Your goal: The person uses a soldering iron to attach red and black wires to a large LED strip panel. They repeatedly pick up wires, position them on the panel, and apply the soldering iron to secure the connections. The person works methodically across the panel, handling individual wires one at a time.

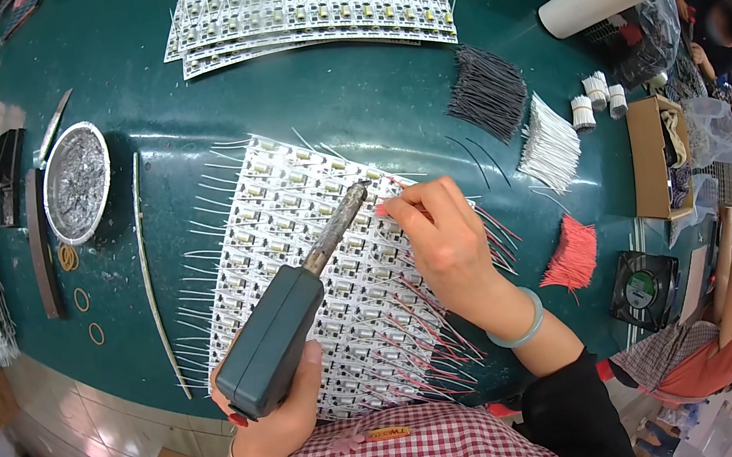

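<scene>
My left hand (292,413) is wrapped round the dark green body of a soldering gun (273,336). Its long metal tip (341,223) points up and right over a panel of small white circuit boards (280,180). Just right of the tip, my right hand (451,243) is closed in a pinch at the panel's right part. A small red bit shows at those fingertips; I cannot tell if it is wire or nail. White wires stick out along the panel's left edge. Red and black wires (442,337) hang from its lower right side.
More circuit panels (309,5) lie stacked at the far side. On the right are bundles of black wires (487,92), white wires (550,144) and red wires (572,254), and a fan (644,286). A silvery bowl (78,183) stands left. Co-workers sit far right.
</scene>
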### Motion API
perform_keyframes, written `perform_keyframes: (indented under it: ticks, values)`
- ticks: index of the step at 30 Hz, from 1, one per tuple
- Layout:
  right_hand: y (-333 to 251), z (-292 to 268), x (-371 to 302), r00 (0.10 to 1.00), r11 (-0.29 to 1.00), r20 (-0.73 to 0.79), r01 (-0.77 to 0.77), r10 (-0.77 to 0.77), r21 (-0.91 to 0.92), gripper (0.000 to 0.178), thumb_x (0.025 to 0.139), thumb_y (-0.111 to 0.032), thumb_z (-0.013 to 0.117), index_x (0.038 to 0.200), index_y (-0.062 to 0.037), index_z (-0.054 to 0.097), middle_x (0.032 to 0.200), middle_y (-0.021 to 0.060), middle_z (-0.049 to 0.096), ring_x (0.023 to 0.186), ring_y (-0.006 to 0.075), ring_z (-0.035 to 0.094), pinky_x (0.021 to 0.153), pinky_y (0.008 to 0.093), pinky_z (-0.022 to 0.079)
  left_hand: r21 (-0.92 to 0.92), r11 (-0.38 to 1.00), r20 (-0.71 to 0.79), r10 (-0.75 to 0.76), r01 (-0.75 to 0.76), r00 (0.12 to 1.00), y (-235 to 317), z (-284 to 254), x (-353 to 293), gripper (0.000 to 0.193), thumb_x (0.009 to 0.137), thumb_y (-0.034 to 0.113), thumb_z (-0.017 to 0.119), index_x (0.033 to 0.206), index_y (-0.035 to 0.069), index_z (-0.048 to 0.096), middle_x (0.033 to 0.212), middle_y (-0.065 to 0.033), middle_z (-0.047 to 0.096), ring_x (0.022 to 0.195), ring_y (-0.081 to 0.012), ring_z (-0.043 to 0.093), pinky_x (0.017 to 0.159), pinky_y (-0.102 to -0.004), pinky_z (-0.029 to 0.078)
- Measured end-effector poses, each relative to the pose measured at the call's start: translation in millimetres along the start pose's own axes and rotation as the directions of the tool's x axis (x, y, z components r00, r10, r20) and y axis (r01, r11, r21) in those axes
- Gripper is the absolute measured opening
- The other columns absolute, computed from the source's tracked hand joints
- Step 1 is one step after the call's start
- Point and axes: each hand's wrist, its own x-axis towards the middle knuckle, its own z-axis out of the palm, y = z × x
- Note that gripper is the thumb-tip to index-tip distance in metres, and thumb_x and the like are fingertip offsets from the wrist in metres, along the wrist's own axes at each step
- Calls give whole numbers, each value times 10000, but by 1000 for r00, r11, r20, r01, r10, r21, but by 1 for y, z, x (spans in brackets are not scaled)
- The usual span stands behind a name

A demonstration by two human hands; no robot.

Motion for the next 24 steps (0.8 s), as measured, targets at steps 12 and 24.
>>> perform_keyframes:
  ticks: [12, 24]
  values:
    - [-1, -13, -9, 993, 1000, -115, -17, 18, 9, 277, 711, 58, 668, 986, 32, 658, 906, 102, 587, 801, 254, 565, 648, 348, 490, 14, 988, -285, -140, 151, 948, -22, -24, -15, 344, 779, 28, 801, 1089, -18, 659, 963, -66, 683, 825, -169, 657, 654, -275, 507]
    - [-10, -2, -19, 999, 994, -47, -21, 27, 107, 328, 711, 69, 651, 1036, 26, 659, 899, 103, 597, 774, 248, 563, 628, 328, 477, -139, 983, -556, 20, -117, 831, -13, -68, 19, 365, 832, 33, 689, 1168, -83, 606, 882, -123, 657, 469, -61, 433, 389, -202, 308]
